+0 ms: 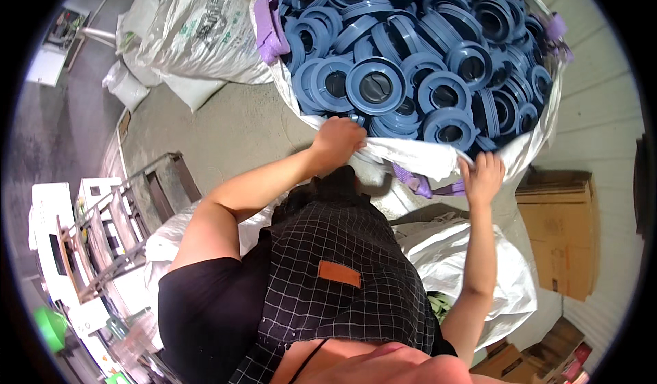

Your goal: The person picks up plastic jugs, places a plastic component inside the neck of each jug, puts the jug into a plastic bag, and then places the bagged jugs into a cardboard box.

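In front of me stands a large white woven bulk bag (410, 153), heaped with round blue plastic rings or lids (376, 88) that have dark centres. My left hand (339, 142) is closed on the near edge of the bag, left of the middle. Farther right, my right hand (484, 177) grips the same rim, its fingers folded over the white fabric. Between the two hands the edge is pulled into a fairly straight fold. A purple lifting strap (412, 181) hangs just below that fold, and another purple strap (272, 32) is at the bag's left side.
Full white sacks (198, 32) rest on the floor at the far left. Stacked flat cardboard boxes (558, 230) lean by the wall on the right. A wooden pallet-like frame (130, 213) stands at left, and a white plastic sack (506, 268) lies by my right arm.
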{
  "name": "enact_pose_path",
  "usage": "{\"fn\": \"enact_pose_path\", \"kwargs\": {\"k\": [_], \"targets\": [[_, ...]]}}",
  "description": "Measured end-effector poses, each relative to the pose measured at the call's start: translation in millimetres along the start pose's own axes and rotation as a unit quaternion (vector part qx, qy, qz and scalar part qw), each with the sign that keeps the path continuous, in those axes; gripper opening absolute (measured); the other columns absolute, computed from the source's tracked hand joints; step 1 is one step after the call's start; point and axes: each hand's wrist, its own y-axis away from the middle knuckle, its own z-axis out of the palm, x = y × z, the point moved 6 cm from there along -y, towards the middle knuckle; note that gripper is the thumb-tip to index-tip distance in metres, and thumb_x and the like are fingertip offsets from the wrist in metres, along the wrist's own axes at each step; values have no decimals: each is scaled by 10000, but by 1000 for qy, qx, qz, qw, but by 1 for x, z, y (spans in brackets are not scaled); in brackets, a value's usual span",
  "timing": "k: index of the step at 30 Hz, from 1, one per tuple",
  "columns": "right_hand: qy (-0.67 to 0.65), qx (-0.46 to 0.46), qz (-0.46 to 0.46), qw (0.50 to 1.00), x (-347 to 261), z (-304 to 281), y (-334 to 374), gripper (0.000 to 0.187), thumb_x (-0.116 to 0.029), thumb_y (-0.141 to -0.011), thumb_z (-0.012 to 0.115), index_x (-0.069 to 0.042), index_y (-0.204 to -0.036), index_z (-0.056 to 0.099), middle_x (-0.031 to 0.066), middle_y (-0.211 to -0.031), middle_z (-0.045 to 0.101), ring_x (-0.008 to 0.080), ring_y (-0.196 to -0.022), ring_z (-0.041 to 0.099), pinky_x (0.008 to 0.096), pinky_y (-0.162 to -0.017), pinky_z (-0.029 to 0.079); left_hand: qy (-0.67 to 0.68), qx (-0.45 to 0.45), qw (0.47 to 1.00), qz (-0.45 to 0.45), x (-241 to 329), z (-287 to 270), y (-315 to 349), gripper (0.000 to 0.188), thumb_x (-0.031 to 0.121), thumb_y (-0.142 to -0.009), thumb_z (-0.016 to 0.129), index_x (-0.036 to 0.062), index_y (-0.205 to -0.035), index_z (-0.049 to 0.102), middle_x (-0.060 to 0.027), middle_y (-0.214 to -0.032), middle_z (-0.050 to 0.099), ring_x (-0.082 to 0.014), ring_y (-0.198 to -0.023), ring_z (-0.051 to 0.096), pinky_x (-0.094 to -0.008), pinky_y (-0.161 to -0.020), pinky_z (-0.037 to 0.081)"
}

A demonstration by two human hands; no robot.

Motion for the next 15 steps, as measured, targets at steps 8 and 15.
{"fn": "enact_pose_path", "kwargs": {"k": [8, 15], "targets": [[-8, 124, 74, 990, 19, 92, 120, 326, 29, -748, 583, -9, -1068, 533, 175, -1131, 560, 367, -1124, 523, 500, -945, 399, 41, 320, 945, 45, -32, -6, 63, 419, 151, -764, 700, 39, -1145, 567, -130, -1113, 598, -324, -1053, 554, -436, -921, 422], [-24, 119, 61, 991, 7, 99, 113, 527, -40, -696, 687, -19, -1177, 473, 176, -1206, 512, 375, -1205, 464, 515, -1003, 347, -29, 383, 850, -361, -230, -149, 1, 900, 514, -702, 754, -121, -1263, 450, -304, -1213, 546, -453, -1170, 489, -536, -989, 390]]}}
